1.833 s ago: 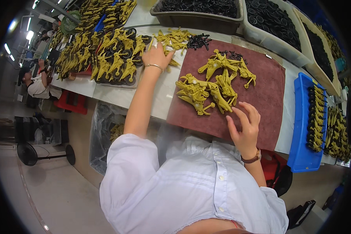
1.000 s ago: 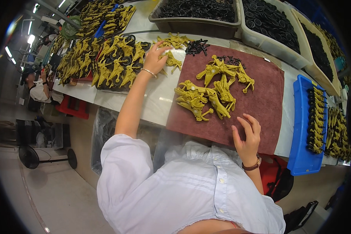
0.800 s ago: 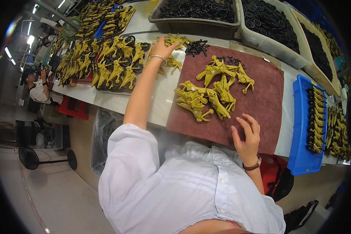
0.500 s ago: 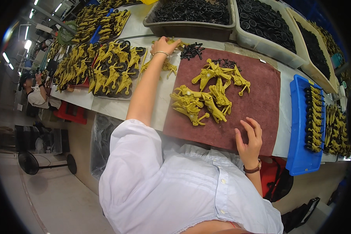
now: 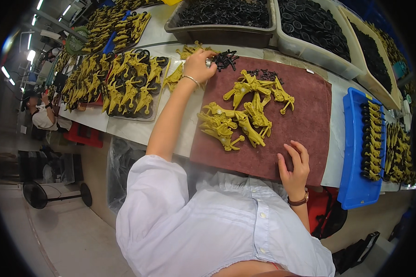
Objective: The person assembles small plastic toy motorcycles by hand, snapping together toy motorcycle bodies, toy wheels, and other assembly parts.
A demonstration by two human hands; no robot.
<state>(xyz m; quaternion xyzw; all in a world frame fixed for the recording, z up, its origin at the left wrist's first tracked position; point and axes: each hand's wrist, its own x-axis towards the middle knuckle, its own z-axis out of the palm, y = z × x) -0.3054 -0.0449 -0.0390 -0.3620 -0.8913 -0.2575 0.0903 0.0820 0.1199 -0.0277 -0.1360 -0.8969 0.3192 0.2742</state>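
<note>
My left hand reaches to the far left edge of the maroon cloth, beside a small pile of black plastic parts. Its thumb and forefinger stand apart at the pile's left edge, and nothing shows held between them. Yellow moulded plastic parts lie on the table around that hand. More yellow parts, a loose cluster of bulky frame-like pieces, rest mid-cloth, with tiny black pieces just behind them. My right hand hovers or rests by the cloth's near edge, fingers spread and holding nothing.
Bins of black parts stand along the back: a grey one, a white one with black wheels, another. A blue tray is at right. Yellow assemblies with black wheels fill the left. A person sits far left.
My left hand has moved right and nearer, from the yellow parts at the back to the black pile. My right hand stays almost still.
</note>
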